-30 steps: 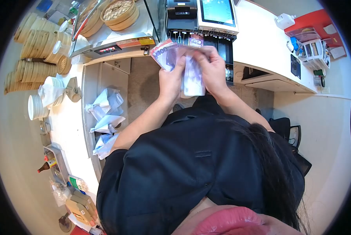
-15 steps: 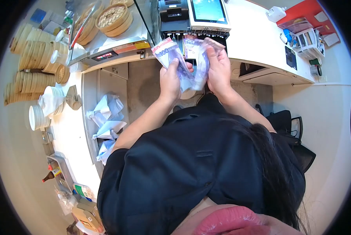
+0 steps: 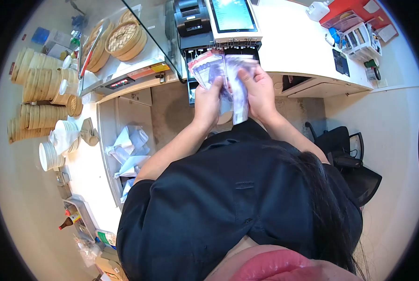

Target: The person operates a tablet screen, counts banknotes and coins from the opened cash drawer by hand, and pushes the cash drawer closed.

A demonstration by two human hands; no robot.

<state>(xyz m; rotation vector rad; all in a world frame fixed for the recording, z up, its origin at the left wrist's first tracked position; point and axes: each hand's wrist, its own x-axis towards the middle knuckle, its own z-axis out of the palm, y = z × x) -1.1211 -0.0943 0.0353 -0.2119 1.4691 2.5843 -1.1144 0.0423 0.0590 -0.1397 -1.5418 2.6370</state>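
Observation:
My left hand is closed around a fan of banknotes, its thumb across them; reddish and purple notes show at the top. Just beside it, my right hand pinches more purple banknotes, which hang downward and are smeared by motion. The two bunches touch or overlap in the middle. Both hands are above an open cash drawer, whose inside is mostly hidden by the notes. Behind the drawer stand a black receipt printer and a lit touchscreen.
A glass-fronted cabinet with bamboo steamers stands at the left, near stacked steamer baskets and white plates. Crumpled white paper fills a shelf below. On the right counter are a white organizer and a black bag.
The notes in my left hand are spread wider. My right hand has shifted slightly lower, with its notes hanging further down. The view has moved a little.

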